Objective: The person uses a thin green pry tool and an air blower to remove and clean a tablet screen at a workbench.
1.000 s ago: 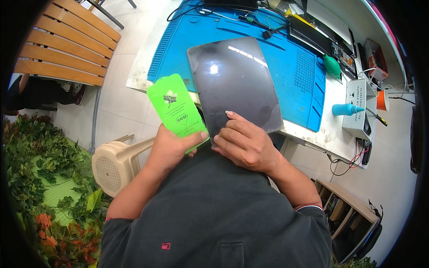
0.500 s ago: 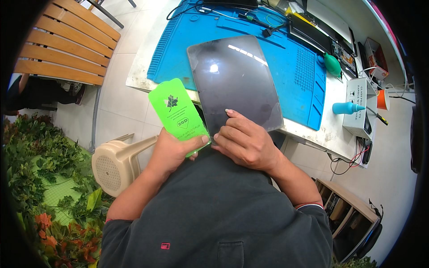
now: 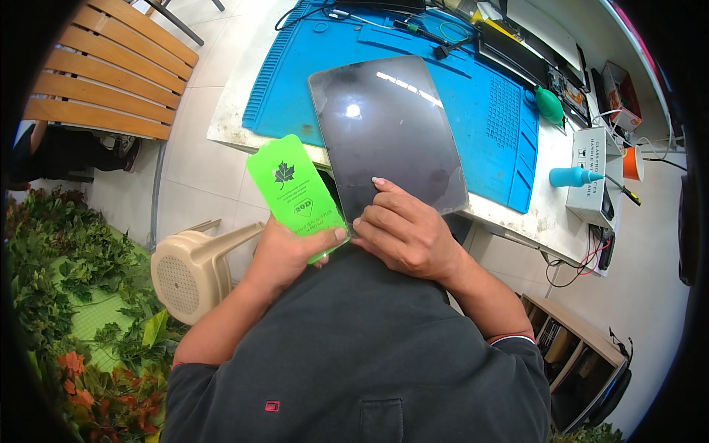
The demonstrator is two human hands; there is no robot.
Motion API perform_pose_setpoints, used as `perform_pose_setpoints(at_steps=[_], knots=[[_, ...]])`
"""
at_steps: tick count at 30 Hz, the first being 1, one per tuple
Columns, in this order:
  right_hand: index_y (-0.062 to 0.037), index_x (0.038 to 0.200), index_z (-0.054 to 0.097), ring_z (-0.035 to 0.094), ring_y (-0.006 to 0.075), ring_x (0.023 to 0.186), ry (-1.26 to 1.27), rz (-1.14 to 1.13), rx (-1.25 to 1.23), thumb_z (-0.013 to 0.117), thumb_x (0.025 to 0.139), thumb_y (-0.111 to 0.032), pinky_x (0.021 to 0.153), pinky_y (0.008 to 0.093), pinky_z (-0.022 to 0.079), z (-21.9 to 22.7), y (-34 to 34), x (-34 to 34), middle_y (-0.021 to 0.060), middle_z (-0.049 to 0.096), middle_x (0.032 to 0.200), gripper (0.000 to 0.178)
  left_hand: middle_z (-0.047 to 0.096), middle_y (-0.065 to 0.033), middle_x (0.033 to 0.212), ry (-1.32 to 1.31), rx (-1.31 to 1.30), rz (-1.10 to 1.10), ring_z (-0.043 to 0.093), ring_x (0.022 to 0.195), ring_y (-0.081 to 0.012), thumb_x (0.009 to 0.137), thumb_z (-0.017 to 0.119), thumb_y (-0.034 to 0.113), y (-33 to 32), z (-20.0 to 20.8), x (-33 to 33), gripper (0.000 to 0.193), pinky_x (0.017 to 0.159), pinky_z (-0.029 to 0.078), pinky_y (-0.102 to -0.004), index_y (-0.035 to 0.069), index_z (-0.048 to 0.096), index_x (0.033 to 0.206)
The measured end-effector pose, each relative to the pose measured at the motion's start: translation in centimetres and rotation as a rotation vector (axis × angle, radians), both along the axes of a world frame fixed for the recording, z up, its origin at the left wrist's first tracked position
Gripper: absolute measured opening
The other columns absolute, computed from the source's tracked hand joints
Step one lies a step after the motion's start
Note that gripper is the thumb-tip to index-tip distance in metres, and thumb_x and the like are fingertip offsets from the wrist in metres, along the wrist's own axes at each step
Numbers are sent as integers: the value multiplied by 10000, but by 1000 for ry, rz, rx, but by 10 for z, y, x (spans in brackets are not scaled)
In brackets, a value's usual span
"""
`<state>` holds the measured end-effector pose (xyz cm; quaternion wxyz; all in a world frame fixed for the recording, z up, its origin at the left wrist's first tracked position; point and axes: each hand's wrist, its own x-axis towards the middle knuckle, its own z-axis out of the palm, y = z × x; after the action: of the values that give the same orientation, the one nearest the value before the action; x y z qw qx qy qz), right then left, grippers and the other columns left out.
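My left hand (image 3: 292,247) is closed round the lower end of a bright green phone screen protector (image 3: 294,188), its thumb pressed on the front near the bottom corner. The sheet is tilted and carries a dark leaf print. Beside it a dark, glossy tablet (image 3: 391,140) reaches from the blue mat over the table's near edge, with light reflected in its screen. My right hand (image 3: 405,232) is at the tablet's lower edge, fingers curled and the index fingertip over the glass. Its other fingertips come close to the protector's bottom corner; its thumb is hidden, and what it pinches cannot be made out.
The blue work mat (image 3: 284,96) covers much of the white table. To the right are a green air blower (image 3: 549,105), a light-blue bottle (image 3: 572,177) and a white box (image 3: 591,151). A beige stool (image 3: 181,277) and leafy greenery (image 3: 96,295) are at left.
The green protector has dipped slightly and shifted a little to the right in my left hand. My right hand and the tablet are nearly where they were.
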<state>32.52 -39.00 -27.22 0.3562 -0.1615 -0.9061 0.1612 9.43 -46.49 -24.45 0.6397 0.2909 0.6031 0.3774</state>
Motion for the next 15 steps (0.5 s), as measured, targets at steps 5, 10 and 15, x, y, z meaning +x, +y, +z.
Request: perform_pose_setpoints(at_steps=[5,10,15], knots=[[7,1045,785,710,278,974,-2,-2,4,946,730,-71,1101,545,630,-1,0,1,97,699,1006,363,746,-71,950,-15,-9,20,674,723,-133,939,881,104,-4,2,3,280,597,544,-283,10,705,1136],[7,1044,787,709,279,979,0,-6,8,945,723,-69,1102,543,630,-2,-1,1,97,697,1013,366,739,-65,938,-41,-15,29,665,714,-130,941,886,106,-6,1,5,264,594,535,-281,18,713,1120],[9,1043,786,708,283,981,12,-1,3,944,721,-66,1103,545,628,-2,-1,1,99,695,1015,366,732,-59,929,-83,-26,60,658,707,-126,948,882,100,-10,-3,7,244,586,524,-278,19,719,1110]])
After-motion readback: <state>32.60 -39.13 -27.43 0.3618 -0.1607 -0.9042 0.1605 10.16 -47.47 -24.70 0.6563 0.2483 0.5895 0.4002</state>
